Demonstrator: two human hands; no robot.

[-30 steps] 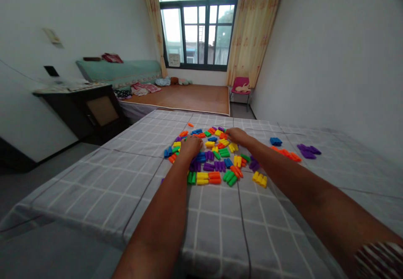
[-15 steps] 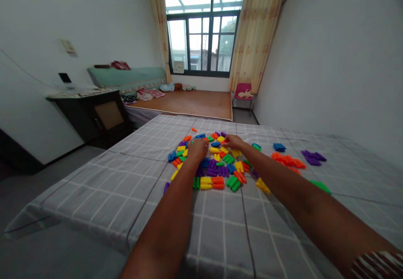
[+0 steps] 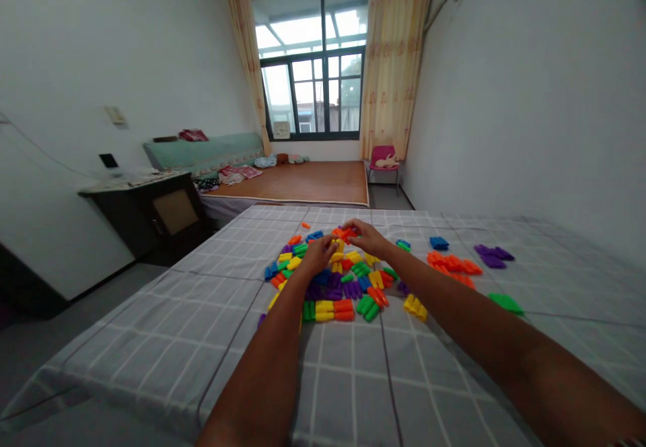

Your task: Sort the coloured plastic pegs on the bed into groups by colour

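Note:
A pile of small, finger-shaped plastic building blocks in purple, green, yellow, orange and blue lies on the checked cloth. My left hand is over the far part of the pile, its fingers closed at a yellow building block. Just right of it, my right hand reaches in with its fingers pinched at orange building blocks. The fingertips of both hands are close together, and the exact grips are partly hidden. Under my right forearm sits a group of yellow blocks.
Sorted to the right are orange blocks, purple blocks, blue blocks and a green group. A single orange block lies beyond the pile. Behind the cloth-covered surface stand a bed and a pink chair.
The view has tilted up slightly. My left hand has turned its fingers inward, and my right hand has shifted left a little, bringing the hands closer around orange and yellow blocks.

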